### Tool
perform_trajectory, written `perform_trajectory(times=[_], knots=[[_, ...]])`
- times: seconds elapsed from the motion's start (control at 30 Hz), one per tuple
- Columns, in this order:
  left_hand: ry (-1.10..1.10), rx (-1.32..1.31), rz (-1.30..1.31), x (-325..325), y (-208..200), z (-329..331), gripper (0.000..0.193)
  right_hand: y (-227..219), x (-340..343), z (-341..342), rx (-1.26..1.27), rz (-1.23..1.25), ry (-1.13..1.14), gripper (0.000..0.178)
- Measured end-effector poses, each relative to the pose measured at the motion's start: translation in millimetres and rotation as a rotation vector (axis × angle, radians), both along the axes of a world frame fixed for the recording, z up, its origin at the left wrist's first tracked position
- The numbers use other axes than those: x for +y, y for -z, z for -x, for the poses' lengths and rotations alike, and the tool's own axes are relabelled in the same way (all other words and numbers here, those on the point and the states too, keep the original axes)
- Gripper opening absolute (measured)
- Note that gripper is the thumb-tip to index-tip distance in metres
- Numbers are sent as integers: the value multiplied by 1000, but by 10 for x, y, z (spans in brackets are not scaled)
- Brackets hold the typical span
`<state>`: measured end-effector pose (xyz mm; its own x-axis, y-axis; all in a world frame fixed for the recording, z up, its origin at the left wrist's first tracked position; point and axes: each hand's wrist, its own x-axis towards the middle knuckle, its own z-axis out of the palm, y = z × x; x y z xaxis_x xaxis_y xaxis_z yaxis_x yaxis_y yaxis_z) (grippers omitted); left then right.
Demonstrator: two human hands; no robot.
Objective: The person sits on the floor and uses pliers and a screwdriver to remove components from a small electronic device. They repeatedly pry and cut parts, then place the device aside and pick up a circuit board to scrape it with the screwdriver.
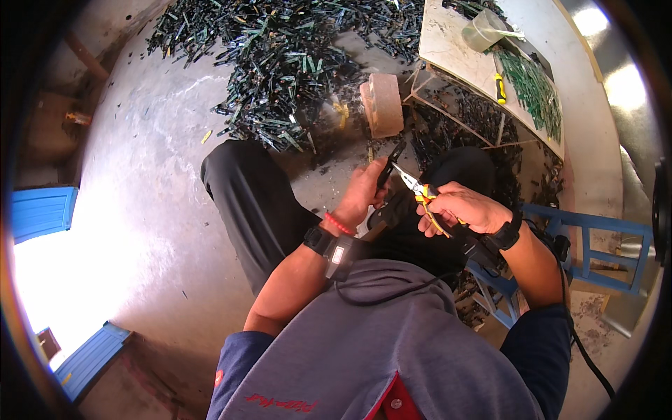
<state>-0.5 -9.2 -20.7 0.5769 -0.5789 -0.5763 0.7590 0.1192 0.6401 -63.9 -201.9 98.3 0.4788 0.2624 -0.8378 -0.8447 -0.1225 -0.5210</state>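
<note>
My left hand is closed round a narrow dark strip, which points up and away from me between my knees. In my right hand is a pair of needle-nose pliers with yellow and black handles. The pliers' metal jaws reach toward the strip, close beside my left fingers. Whether the jaw tips touch the strip I cannot tell. Both forearms wear dark straps with small devices, and a red bracelet circles my left wrist.
A large heap of dark and greenish strips covers the floor ahead. A reddish brick block stands before my knees. At the far right, a low table bears a plastic jug, a yellow-handled tool and thin green strips. A blue frame is right.
</note>
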Motion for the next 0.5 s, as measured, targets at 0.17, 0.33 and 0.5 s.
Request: perform_trajectory(times=[0.17,0.33,0.5], knots=[[30,-51,-23,-10,-13,-1,48,-37,-26,-49,12,23,-55,31],[37,-120,-25,-3,2,4,50,-127,-6,-119,78,37,-47,27],[9,-116,-67,-27,12,12,52,-97,19,-121,119,2,-14,27]])
